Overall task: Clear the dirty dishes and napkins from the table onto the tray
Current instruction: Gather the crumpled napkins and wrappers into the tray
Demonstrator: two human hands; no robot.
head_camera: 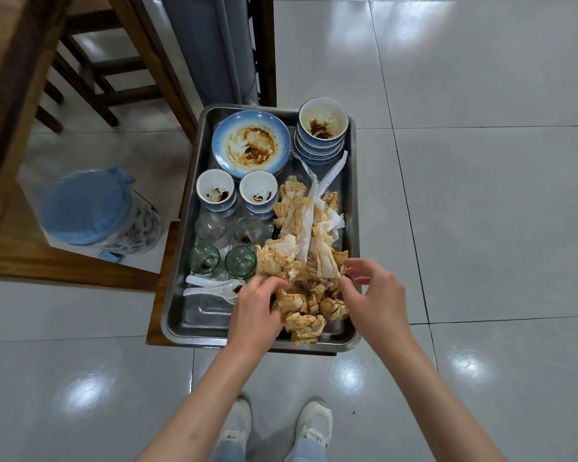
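White shoes (274, 425), glossy tiled floor (481, 195), steel tray (177, 315), wooden stool (161, 281)

Sauce-stained crumpled napkins (302, 261) heaped (right side) in steel tray (177, 315) beside stacked dishes (251, 145).

I see a steel-grey tray (177, 315) w/ blue plate (221, 135) smeared brown, blue-and-white bowls (322, 123). Napkins (301, 261) white w/ orange-brown stains, 2 green glasses (205, 258), white spoons (211, 290). Bin bag (84, 208) blue; floor (481, 195) pale grey tile.
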